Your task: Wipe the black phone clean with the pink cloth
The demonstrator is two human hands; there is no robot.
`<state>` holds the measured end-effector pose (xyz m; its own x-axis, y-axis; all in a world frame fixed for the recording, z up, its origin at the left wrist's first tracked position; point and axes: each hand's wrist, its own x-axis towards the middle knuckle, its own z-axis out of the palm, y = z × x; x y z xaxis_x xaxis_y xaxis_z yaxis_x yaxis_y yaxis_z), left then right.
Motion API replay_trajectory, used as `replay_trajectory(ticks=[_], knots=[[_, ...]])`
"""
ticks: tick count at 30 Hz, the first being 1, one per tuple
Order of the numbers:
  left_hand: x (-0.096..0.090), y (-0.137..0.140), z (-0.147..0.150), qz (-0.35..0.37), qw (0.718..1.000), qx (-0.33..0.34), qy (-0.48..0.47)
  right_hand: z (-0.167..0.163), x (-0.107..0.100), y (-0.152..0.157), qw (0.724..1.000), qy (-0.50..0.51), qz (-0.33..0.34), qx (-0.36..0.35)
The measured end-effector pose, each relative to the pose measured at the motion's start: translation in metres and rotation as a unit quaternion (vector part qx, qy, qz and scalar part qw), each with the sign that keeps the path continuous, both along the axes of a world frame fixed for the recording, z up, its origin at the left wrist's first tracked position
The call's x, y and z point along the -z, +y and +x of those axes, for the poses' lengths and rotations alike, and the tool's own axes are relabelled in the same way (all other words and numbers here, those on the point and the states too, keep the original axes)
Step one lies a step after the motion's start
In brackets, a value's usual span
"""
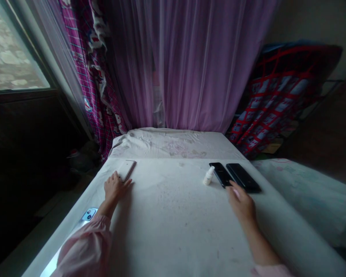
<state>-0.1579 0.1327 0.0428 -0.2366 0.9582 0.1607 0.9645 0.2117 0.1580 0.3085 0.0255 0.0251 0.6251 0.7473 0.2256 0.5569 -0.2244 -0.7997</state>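
My left hand (pixel 114 187) is at the near end of a pale smartphone (pixel 127 167) lying on the white-covered table (pixel 173 215). Its fingers are along the phone's left side and the thumb is on the right, bracketing that end. On the other side, my right hand (pixel 242 203) has its fingertips closed on the near end of a black smartphone (pixel 219 172), which lies flat. A second dark, thicker phone-like slab (pixel 242 177) lies just right of it. Left of the black phone stands a small white spray bottle (pixel 208 176), upright and apart from the hand.
A light-coloured phone with a camera bump (pixel 89 214) lies by the left edge, partly under my left sleeve. Purple curtains (pixel 202 65) hang behind the table. A red checked cloth (pixel 271 100) drapes at the right, above another pale covered surface (pixel 305 192).
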Motion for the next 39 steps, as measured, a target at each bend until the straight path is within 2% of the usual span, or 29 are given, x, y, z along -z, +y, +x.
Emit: replay_trajectory(ticks=[2,6,13,19,23,26,29,31,33,36,39], knots=[[-0.001,0.005,0.001,-0.014,1.000,0.002,0.002,-0.021,0.016,-0.012,0.998,0.011,0.038,-0.040],[-0.003,0.006,0.004,-0.018,1.000,-0.012,0.005,-0.047,0.032,-0.024,0.991,0.018,0.046,-0.124],[-0.014,-0.002,0.002,-0.049,0.999,0.014,0.018,-0.047,0.034,-0.022,0.992,-0.013,0.062,-0.111],[-0.038,0.000,-0.014,-0.081,0.995,0.061,0.008,-0.044,0.044,-0.021,0.994,0.015,0.058,-0.097],[-0.061,0.005,-0.029,-0.057,0.998,0.027,-0.028,-0.039,0.045,-0.020,0.991,0.064,0.052,-0.103],[-0.066,0.004,-0.026,-0.053,0.995,0.005,-0.089,-0.038,0.043,-0.020,0.985,0.100,0.053,-0.130],[-0.051,-0.009,0.001,-0.075,0.980,0.034,-0.183,-0.041,0.036,-0.021,0.983,0.137,0.022,-0.122],[-0.034,-0.023,0.031,-0.094,0.963,0.081,-0.240,-0.044,0.029,-0.023,0.983,0.148,-0.006,-0.112],[-0.016,-0.037,0.064,-0.115,0.943,0.132,-0.282,-0.047,0.022,-0.025,0.984,0.142,-0.001,-0.109],[0.001,-0.052,0.108,-0.136,0.916,0.208,-0.315,-0.049,0.013,-0.028,0.983,0.121,0.007,-0.136],[0.005,-0.057,0.139,-0.138,0.900,0.269,-0.313,-0.049,0.010,-0.030,0.980,0.083,0.017,-0.179]])
